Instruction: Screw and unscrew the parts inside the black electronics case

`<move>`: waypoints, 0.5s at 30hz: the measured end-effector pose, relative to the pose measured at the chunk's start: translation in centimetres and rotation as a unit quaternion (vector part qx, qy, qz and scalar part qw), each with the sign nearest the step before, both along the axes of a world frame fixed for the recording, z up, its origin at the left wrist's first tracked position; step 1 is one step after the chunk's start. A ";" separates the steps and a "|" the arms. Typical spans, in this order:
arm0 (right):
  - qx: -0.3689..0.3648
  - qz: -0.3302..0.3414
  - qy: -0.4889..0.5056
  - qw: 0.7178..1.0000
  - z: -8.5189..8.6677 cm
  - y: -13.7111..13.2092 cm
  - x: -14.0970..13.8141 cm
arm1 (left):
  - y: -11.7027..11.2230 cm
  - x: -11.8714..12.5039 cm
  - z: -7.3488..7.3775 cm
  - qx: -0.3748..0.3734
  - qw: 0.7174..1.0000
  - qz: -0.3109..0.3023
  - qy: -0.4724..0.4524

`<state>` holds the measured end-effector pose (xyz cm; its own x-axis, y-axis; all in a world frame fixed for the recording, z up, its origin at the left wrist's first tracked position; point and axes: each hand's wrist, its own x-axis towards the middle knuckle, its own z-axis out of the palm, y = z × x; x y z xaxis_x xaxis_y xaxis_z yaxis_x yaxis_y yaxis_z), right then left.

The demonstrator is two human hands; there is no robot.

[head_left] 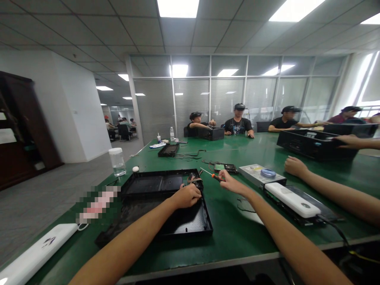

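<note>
Lying nearest me, at ten o'clock on the green table [234, 245], is a long white device [38, 253]; twelve is straight ahead of the rig. An open black casing [196, 217] spreads between eleven and twelve. I have my left hand [187, 196] over its right side, fingers curled downward just beside the bundled wires [194, 179]; from my end I cannot tell whether they pinch anything. My right hand [230, 183], towards half past twelve, is wrapped round the handle of an orange-and-black screwdriver [214, 176], its shaft pointing towards ten.

At two o'clock I see a white box [292, 200] resting on dark hardware, and behind it a metal unit [252, 174] carrying a round blue item [268, 173]. A clear bottle [118, 163] stands at eleven. Beyond, a co-worker's fist [297, 166] rests towards two, near a black computer case [314, 145]. Farther off, a smaller black tray [168, 150] lies near twelve, and co-workers [238, 126] sit along the far edge.
</note>
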<state>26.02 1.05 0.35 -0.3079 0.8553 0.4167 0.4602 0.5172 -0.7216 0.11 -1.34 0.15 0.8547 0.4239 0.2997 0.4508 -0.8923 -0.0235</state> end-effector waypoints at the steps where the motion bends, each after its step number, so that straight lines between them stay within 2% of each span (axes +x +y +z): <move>1: -0.023 0.018 0.031 0.999 0.2 0.1 0.0 | -0.1 -0.1 0.0 -0.005 1.000 0.012 -0.003; 4: -0.031 0.038 0.136 0.990 1.0 0.2 0.1 | -0.1 -0.3 0.1 -0.016 0.999 0.034 -0.013; 7: -0.006 -0.034 0.205 0.978 1.6 0.1 0.2 | 0.1 -0.1 0.2 -0.033 0.999 0.026 -0.028; 10: 0.021 -0.095 0.248 0.964 1.6 -0.2 -0.1 | 0.3 0.1 0.2 -0.053 0.997 0.032 -0.035; 15: 0.073 -0.114 0.269 0.954 0.8 -0.9 -2.1 | 0.5 0.3 0.0 -0.052 0.995 0.080 -0.030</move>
